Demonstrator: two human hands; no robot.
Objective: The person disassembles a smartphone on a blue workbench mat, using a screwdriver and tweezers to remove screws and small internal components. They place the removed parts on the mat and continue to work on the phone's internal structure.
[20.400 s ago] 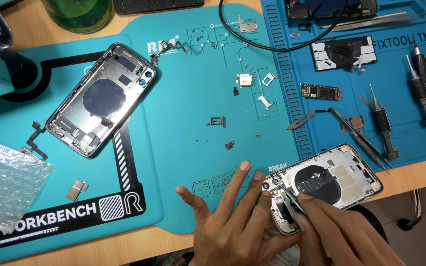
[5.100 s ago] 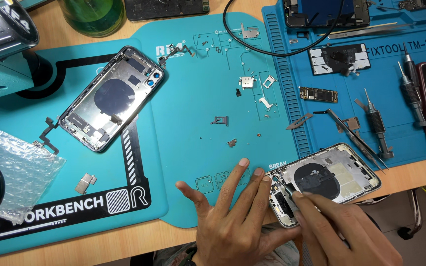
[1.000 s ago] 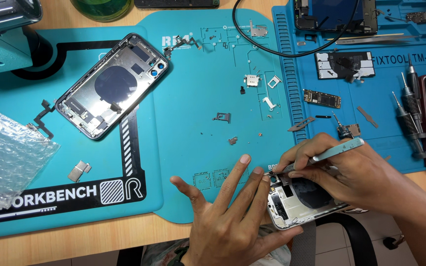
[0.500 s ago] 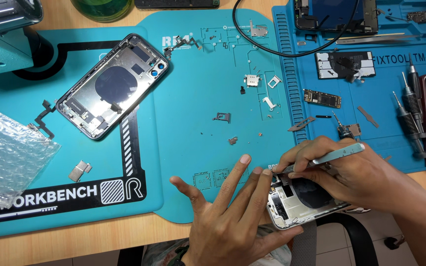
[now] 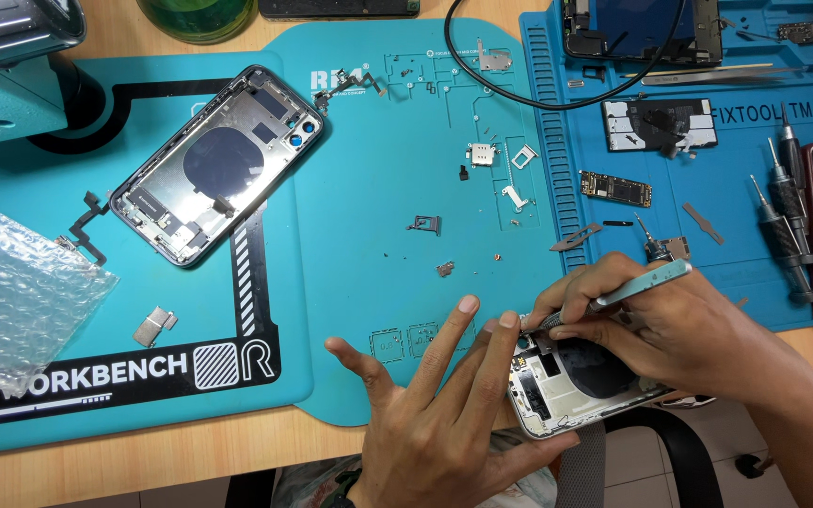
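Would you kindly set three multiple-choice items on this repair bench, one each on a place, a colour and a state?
1. Where does the phone housing being worked on lie?
A. at the mat's near edge
B. beside the bubble wrap
C. on the far shelf

2. What colour is the work mat?
A. red
B. teal
C. grey

3. What is the right hand doing?
A. resting empty
B. holding a cable
C. gripping a slim tool

Answers: 1 A, it overhangs the near edge under both hands, left hand steadying it. 2 B, the surface is teal. 3 C, the tool's tip meets the housing's top corner.
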